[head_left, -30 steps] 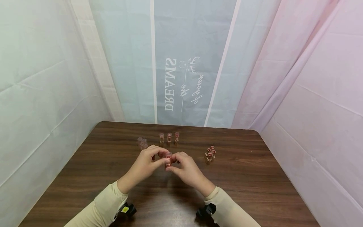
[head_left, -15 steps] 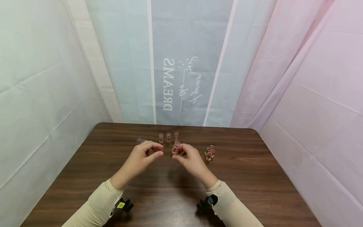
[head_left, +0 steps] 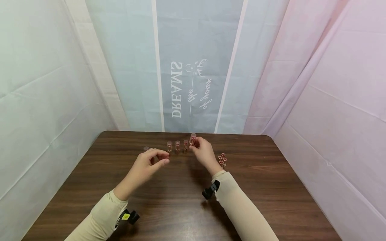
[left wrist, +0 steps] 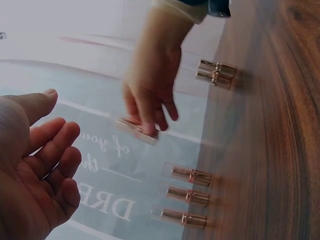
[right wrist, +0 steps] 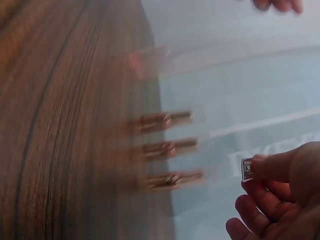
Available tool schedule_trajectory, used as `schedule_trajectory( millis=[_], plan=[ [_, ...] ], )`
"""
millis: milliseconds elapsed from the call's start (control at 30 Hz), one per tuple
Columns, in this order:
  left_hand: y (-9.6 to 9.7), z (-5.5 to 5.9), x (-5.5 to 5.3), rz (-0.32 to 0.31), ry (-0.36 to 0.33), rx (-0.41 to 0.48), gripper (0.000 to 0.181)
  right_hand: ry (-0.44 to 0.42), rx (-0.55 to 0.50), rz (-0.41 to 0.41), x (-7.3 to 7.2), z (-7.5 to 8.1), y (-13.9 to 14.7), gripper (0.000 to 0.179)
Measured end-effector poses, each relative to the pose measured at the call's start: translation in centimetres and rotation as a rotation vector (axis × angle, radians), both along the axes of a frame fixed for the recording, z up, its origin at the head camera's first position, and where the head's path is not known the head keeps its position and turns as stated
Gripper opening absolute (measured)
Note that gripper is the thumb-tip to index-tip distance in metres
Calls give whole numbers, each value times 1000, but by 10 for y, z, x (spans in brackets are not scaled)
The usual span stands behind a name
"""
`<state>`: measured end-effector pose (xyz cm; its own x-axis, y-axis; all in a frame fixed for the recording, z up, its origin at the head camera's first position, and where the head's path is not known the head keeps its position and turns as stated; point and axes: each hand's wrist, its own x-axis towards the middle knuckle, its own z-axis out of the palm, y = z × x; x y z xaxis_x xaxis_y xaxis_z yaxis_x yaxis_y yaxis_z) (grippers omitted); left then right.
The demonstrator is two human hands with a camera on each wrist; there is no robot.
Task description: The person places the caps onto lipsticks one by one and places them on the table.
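Observation:
My right hand pinches a small rose-gold lipstick tube with a clear cap, held upright above the table at the right end of a row. In the row stand three matching capped lipstick tubes: a left one, a middle one and a right one. Only the held tube's square end shows in the right wrist view. Hovering over the table at the left, my left hand holds nothing, its fingers loosely bent. Behind it, mostly hidden, are clear caps.
A cluster of several uncapped tubes stands to the right of my right hand. The dark wooden table ends at a back edge just behind the row, where a printed curtain hangs. White cloth flanks both sides.
Both hands held the capped tube together; then the left hand let go and drew slightly left. My right hand has carried the tube forward and right to the row's end.

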<state>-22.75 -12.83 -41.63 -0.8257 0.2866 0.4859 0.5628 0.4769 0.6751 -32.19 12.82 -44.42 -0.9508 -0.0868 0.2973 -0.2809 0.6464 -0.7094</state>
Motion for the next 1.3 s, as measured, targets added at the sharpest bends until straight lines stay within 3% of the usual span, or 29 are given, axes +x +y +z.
schedule_trajectory(
  millis=[200,400,700,1300],
  plan=[
    [-4,1,-2,18,11,-1,17,-78,32,-114,-27,-20,-1,33],
    [-5,2,-2,16,-10,-1,17,-172,43,-170,-40,-38,-2,36],
    [-9,6,-3,33,-25,1,17,-193,67,-203,-46,-51,-3,27],
    [-13,9,-3,40,-39,6,16,-199,108,-225,-46,-54,-9,22]
  ],
)
